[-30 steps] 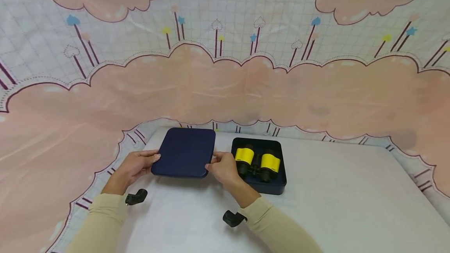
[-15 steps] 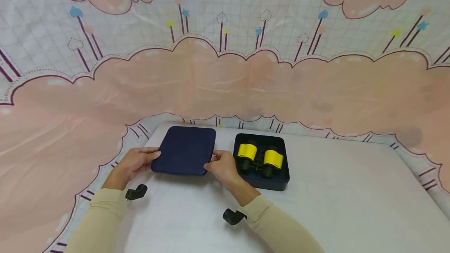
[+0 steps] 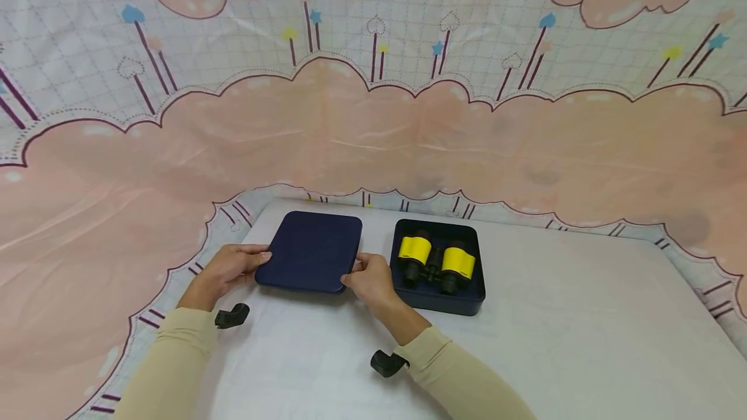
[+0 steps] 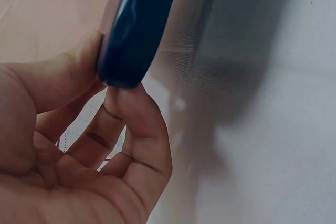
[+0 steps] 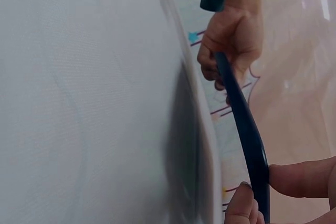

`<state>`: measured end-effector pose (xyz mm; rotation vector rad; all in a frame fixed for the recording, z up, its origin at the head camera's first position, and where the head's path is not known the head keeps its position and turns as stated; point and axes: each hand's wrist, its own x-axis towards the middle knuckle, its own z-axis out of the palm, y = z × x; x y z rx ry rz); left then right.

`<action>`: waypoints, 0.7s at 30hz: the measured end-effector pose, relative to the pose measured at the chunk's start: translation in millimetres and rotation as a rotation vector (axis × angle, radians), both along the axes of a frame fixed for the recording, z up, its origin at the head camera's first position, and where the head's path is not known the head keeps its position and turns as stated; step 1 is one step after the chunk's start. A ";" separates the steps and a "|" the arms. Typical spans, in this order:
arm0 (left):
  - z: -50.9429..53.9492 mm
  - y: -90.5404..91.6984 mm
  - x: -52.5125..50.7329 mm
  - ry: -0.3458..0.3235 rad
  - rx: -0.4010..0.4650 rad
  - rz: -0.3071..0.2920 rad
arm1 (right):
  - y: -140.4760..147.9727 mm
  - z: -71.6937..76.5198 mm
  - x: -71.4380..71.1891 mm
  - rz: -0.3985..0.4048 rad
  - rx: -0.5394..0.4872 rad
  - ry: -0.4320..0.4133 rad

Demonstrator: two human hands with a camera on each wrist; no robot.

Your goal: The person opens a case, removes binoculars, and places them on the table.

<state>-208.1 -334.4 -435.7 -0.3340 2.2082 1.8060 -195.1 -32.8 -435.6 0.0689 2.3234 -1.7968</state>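
Observation:
Between both hands is a dark blue square lid, held above the white table with its shadow below. My left hand pinches its left edge, thumb on top and fingers curled beneath. At the lid's right edge, my right hand pinches it near the front corner. Just right of that hand stands an open dark blue box on the table. Inside it lie black binoculars with yellow panels. In the right wrist view the lid shows edge-on, with the left hand at its far end.
The white table stretches to the right of the box and toward the front. Behind it hangs a cloth backdrop printed with clouds. A black camera mount sits at the left wrist, another at the right.
The head view has shifted slightly, so the box and backdrop appear a little farther right and higher. Both hands keep the same pinch on the lid, which stays nearly still.

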 end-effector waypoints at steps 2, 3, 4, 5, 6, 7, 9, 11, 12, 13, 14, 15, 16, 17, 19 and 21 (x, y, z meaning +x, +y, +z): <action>0.1 1.2 0.6 0.005 -0.010 -0.006 | -0.5 -1.0 0.0 -0.004 0.004 -0.003; 0.1 2.1 1.0 0.007 -0.012 -0.009 | -0.4 -1.9 -0.2 -0.005 0.007 -0.002; -0.2 3.0 1.1 0.010 -0.011 -0.010 | -0.5 -2.8 -0.2 -0.006 0.006 -0.006; -0.4 4.0 1.4 0.011 -0.011 -0.011 | -0.6 -3.7 -0.2 -0.008 0.006 -0.014; -1.0 4.8 1.4 0.009 -0.009 -0.012 | -0.6 -4.7 -0.1 -0.009 0.006 -0.019; -1.7 5.2 1.3 0.008 -0.007 -0.016 | -0.7 -6.0 -0.1 -0.010 0.008 -0.025; -3.5 5.3 0.7 0.005 -0.003 -0.010 | -1.2 -8.2 -0.2 -0.006 0.007 -0.025; -5.6 4.4 -0.3 0.006 -0.005 -0.002 | -2.2 -10.1 -0.3 -0.004 0.002 -0.029; -6.3 4.0 -0.7 0.007 -0.007 0.002 | -2.8 -10.9 -0.5 -0.001 0.001 -0.024; -7.1 3.3 -1.1 0.011 -0.011 0.001 | -3.4 -11.7 -0.7 -0.001 -0.001 -0.023; -7.6 2.9 -1.3 0.013 -0.012 0.004 | -4.0 -12.3 -0.8 0.002 -0.001 -0.019; -7.9 2.5 -1.2 0.014 -0.012 0.004 | -4.7 -12.9 -1.0 0.001 -0.003 -0.023; -8.1 2.3 -1.3 0.013 -0.013 0.008 | -5.3 -13.5 -1.1 0.001 -0.002 -0.024; -8.0 2.1 -1.2 0.014 -0.017 0.008 | -5.9 -13.8 -1.3 0.002 -0.002 -0.024; -7.4 2.0 -0.5 0.012 -0.034 0.012 | -7.0 -14.6 -1.6 0.001 0.000 -0.027; -5.5 3.5 0.7 0.009 -0.066 0.017 | -7.9 -15.6 -2.1 -0.003 0.000 -0.027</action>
